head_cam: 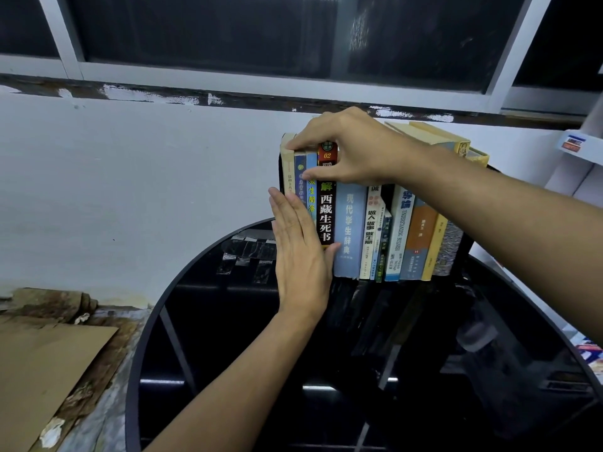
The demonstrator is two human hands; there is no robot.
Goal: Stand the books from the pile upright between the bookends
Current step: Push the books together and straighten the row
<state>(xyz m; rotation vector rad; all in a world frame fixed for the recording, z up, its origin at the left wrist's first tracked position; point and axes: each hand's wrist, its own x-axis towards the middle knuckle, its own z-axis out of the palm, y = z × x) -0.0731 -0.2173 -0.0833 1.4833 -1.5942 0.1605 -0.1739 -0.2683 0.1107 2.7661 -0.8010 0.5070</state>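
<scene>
- The books (pixel 350 230) are stood upright in a row at the far edge of the table (pixel 228 321), near the wall (pixel 130 177).
- The tops of the leftmost books are pinched by the right hand (pixel 346 148).
- Their spines are pressed by the flat left hand (pixel 300 252).
- Bare table is seen in front.

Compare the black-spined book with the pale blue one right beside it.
The black-spined book carries bold white characters; the pale blue book has faint ones. The pale blue book's spine is wider than the black-spined book's. Both stand upright, touching, in the row of books gripped by the right hand.
</scene>
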